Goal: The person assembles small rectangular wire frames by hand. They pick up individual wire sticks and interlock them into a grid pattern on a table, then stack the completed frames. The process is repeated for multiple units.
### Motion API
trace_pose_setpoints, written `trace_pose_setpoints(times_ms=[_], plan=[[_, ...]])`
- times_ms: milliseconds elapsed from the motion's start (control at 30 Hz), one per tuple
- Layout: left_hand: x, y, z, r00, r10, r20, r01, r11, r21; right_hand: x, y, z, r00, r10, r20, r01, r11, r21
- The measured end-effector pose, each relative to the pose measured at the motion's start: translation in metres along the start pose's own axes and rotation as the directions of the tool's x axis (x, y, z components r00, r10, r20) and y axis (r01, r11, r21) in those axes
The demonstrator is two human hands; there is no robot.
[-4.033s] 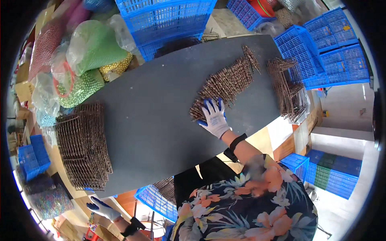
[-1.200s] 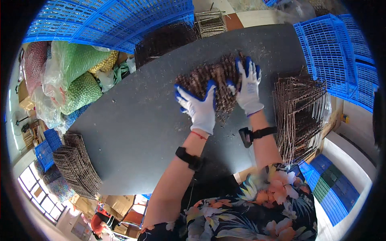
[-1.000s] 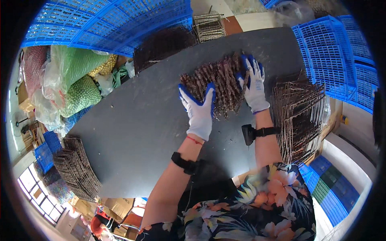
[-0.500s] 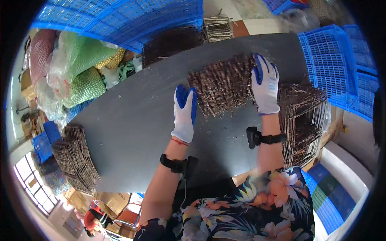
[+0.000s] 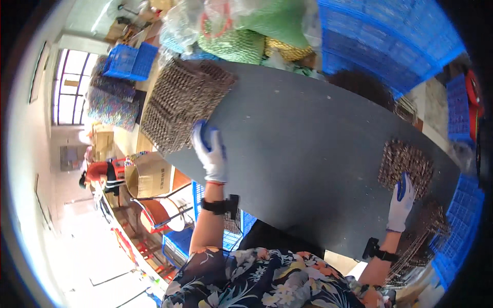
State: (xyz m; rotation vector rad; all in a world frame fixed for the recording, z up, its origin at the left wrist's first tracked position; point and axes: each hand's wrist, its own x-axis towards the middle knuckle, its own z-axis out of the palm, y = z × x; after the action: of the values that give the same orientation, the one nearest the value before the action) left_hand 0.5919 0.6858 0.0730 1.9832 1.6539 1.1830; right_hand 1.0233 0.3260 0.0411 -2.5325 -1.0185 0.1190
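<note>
A dark-brown bundle of bumpy strands (image 5: 406, 161) lies toward the right end of the dark grey table (image 5: 303, 154). My right hand (image 5: 400, 203), in a white glove with a blue palm, rests at the bundle's near edge with its fingers stretched out. At the left end is a larger stack of brown bumpy strands (image 5: 179, 100), laid in neat rows. My left hand (image 5: 209, 154), gloved the same way, is at this stack's near right edge. Its thumb and fingers are apart, and motion blurs it slightly; whether it touches the stack, I cannot tell.
Beyond the table stand green and yellow filled bags (image 5: 236, 46) and a tall blue plastic crate (image 5: 385, 41). Thin dark rods or frames (image 5: 418, 241) lie past my right forearm. Lower left are a chair (image 5: 159, 213), a cardboard box (image 5: 149, 177) and another person (image 5: 97, 174) farther off.
My view has swung left. My left hand has left the bundle's side and moved to the stack at the left end. My right hand has shifted from the bundle's right end to its near edge.
</note>
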Motion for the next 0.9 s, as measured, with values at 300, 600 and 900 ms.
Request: trace_pose_setpoints(times_ms=[300, 600, 900], plan=[[0.096, -0.255, -0.178, 0.698, -0.715, -0.018, 0.574, 0.575, -0.583, -0.008, -0.224, 0.064, 0.925, -0.31, 0.22, 0.281, 0.947, 0.155], [0.114, -0.265, -0.155, 0.857, -0.501, -0.12, 0.505, 0.863, -0.002, -0.026, -0.434, 0.103, 0.597, -0.726, 0.341, 0.672, 0.685, 0.282], [0.121, -0.232, -0.135, 0.817, -0.488, -0.307, 0.547, 0.825, 0.143, -0.045, -0.46, 0.143, 0.47, -0.699, 0.539, 0.595, 0.702, 0.391]])
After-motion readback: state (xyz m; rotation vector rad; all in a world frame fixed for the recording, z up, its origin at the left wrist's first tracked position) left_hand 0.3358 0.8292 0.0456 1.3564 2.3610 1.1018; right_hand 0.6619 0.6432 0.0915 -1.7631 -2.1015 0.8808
